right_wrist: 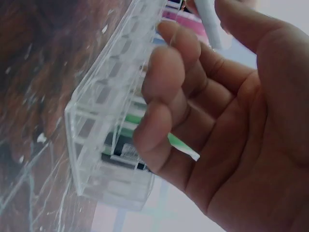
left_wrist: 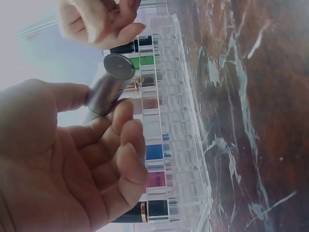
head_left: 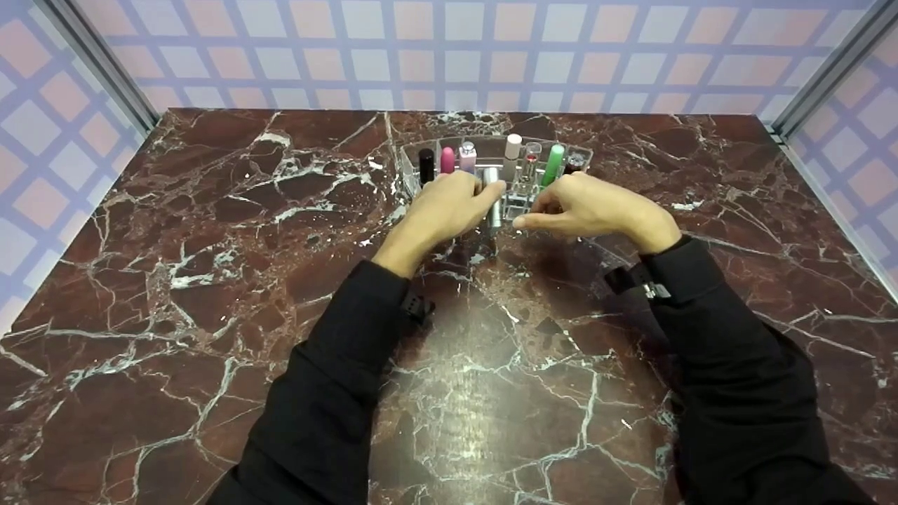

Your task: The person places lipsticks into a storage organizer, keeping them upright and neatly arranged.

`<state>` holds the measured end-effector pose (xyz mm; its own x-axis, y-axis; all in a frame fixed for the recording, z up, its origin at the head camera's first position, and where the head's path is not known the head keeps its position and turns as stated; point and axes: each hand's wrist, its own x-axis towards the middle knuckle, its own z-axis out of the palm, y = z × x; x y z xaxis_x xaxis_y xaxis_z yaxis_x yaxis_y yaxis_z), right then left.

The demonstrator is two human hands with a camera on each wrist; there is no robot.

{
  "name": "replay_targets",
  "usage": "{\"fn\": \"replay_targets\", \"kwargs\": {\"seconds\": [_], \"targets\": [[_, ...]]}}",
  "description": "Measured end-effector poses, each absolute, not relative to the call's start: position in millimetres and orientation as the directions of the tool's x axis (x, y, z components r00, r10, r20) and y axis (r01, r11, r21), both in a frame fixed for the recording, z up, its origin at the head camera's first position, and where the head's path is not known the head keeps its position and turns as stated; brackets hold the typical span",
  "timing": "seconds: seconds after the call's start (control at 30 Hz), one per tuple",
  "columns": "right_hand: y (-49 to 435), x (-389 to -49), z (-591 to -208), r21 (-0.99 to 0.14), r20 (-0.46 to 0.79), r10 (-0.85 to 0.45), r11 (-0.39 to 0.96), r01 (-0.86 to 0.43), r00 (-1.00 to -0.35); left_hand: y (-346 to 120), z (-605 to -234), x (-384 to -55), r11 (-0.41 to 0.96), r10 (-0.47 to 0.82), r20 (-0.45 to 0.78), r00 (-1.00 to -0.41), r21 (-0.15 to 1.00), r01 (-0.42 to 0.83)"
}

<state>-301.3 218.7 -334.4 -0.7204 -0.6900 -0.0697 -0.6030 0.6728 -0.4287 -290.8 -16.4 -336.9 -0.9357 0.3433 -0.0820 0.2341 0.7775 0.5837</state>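
Note:
My left hand (head_left: 449, 203) pinches a silver-grey cylindrical tube (head_left: 494, 203) between thumb and fingers, in front of the middle of a clear cosmetics organizer (head_left: 518, 208). The left wrist view shows the tube (left_wrist: 108, 87) tilted, with its flat round end facing the camera. At the organizer's right side, my right hand (head_left: 586, 207) has its fingers loosely bent with nothing between them. In the right wrist view those fingers (right_wrist: 161, 72) overlap the organizer's clear wall (right_wrist: 72, 145). Behind the right hand stands a green tube (head_left: 553, 165).
Other cosmetics stand in the organizer: a black tube (head_left: 426, 166), a pink one (head_left: 447, 160), a small pale bottle (head_left: 468, 156), a white-capped tube (head_left: 513, 147), a clear-capped lipstick (head_left: 530, 165) and a dark item (head_left: 574, 163). The marbled table (head_left: 210, 315) meets checked walls (head_left: 463, 56).

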Motion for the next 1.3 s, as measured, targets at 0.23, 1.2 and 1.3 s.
{"fn": "replay_targets", "kwargs": {"seconds": [0.23,1.2,1.3], "targets": [[212.5,-296.5,-331.3,-0.521,-0.11,-0.698,0.647,-0.557,-0.708,-11.6,-335.8,-287.8,0.676,0.346,-0.036,-0.938,0.703,0.222],[210.1,-291.6,-329.3,-0.596,-0.124,-0.67,0.64,-0.485,-0.732,-7.1,-331.6,-288.0,0.37,0.3,0.142,-0.943,0.894,0.252],[210.3,-292.2,-330.0,-0.594,-0.125,-0.675,0.638,-0.489,-0.727,-8.2,-331.8,-289.9,0.401,0.307,0.167,-0.937,0.87,0.286]]}}
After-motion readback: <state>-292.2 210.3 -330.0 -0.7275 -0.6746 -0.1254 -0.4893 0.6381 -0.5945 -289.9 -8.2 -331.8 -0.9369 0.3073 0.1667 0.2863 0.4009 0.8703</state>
